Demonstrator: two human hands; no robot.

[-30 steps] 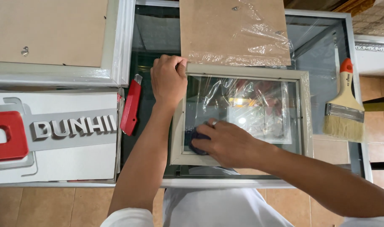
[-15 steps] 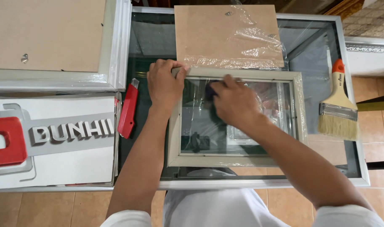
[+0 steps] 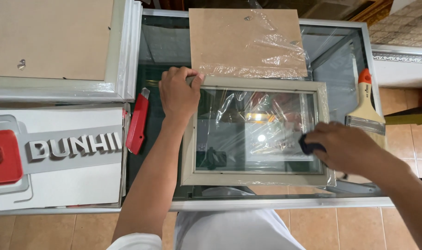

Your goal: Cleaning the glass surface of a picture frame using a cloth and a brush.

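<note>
Both hands were on the picture frame [image 3: 256,134], which lay flat on the glass table [image 3: 340,60] — the left hand [image 3: 177,95] gripped its top-left corner, the right hand [image 3: 345,147] pressed a dark cloth [image 3: 309,145] at its right edge. A red cutter [image 3: 138,123] lay just left, a paintbrush [image 3: 366,105] to the right.

Your left hand [image 3: 178,95] blocks top-left corner of picture frame [image 3: 188,153]; your right hand [image 3: 342,148] blocks its right edge. Glass middle between them open. Brown board [image 3: 241,39] touches frame's top edge, no gap there. Red knife [image 3: 138,122] lies just left of your forearm, narrow lane. Paintbrush [image 3: 366,109] close right, possibly touching your hand. Bottom edge free.
</note>
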